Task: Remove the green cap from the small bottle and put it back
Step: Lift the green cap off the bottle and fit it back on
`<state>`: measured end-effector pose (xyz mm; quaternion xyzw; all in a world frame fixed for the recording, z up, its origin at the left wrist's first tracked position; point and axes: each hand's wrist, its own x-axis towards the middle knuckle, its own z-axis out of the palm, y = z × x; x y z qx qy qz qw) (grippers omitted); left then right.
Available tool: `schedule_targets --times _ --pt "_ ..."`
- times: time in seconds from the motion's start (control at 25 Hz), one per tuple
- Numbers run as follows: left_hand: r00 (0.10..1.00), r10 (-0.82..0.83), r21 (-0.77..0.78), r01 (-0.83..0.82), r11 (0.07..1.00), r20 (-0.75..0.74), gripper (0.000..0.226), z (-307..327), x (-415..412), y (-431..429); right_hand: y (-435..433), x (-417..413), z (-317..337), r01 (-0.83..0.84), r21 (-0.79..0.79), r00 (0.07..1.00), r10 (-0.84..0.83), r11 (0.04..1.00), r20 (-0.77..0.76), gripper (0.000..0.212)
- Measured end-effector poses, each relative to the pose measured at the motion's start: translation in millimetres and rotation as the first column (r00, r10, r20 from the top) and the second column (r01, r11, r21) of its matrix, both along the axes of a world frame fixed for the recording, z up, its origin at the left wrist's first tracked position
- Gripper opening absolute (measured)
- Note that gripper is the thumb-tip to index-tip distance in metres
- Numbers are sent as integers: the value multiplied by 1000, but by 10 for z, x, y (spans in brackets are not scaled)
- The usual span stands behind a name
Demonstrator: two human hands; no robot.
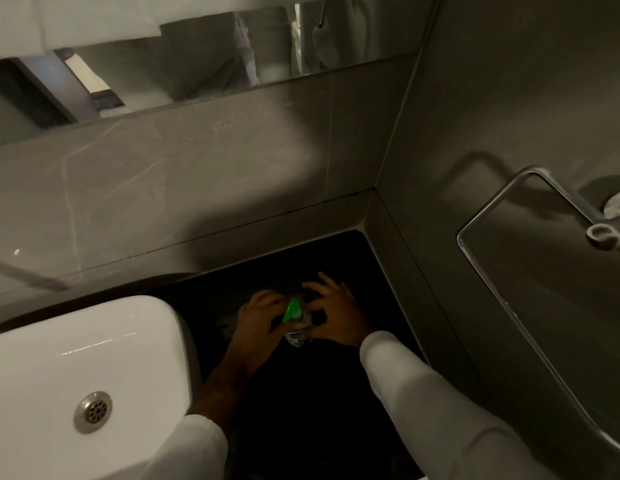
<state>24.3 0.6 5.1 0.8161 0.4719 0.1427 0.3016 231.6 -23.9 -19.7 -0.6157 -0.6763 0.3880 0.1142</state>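
A small clear bottle (297,332) with a green and white label stands on the dark counter (336,393), between my two hands. Its green cap (290,310) sits at the top of the bottle, tilted to the left. My left hand (258,323) is wrapped around the bottle's left side, with fingers near the cap. From the right, my right hand (334,313) touches the bottle near its top, thumb and forefinger by the neck, the other fingers spread upward. Whether the cap is screwed on or loose cannot be told in the dim light.
A white basin (76,375) with a metal drain (93,412) lies at the left, close to my left forearm. Grey tiled walls enclose the counter at the back and right. A chrome towel ring (502,202) hangs on the right wall. A mirror (180,64) runs above.
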Motion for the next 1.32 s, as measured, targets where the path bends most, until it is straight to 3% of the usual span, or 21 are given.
schedule_targets --times 0.08,0.2,0.24,0.32,0.4,0.56,0.8,1.16,1.32 --pt "999 -39 -19 38 999 -9 32 103 -93 85 2 5 6 6 -1 1000 -6 1000 0 50" --pt "988 147 -127 -139 982 55 32 452 -140 214 3 -3 18 33 6 999 -33 999 7 50" --pt "992 129 -162 -126 979 5 37 560 -96 245 1 -10 26 40 2 999 -40 999 -2 50" --pt "968 -53 -120 24 992 -246 47 719 49 304 4 -24 51 44 -7 999 -45 999 -13 53" --pt "908 -120 -63 103 993 -402 38 829 184 359 16 -31 71 34 -14 999 -34 999 -1 53" --pt "880 -145 -126 97 987 -452 23 838 259 431 18 -34 80 21 -24 1000 -21 999 20 52" --pt "945 93 -227 -170 959 -314 20 675 347 355 13 -41 88 31 -28 1000 -31 999 -2 51" --pt "983 178 -387 -184 904 -52 26 470 137 208 -145 0 73 38 29 999 -38 999 -3 51" --pt "978 207 -442 -187 877 -3 24 389 92 70 -275 -51 36 64 75 998 -64 995 -7 51"
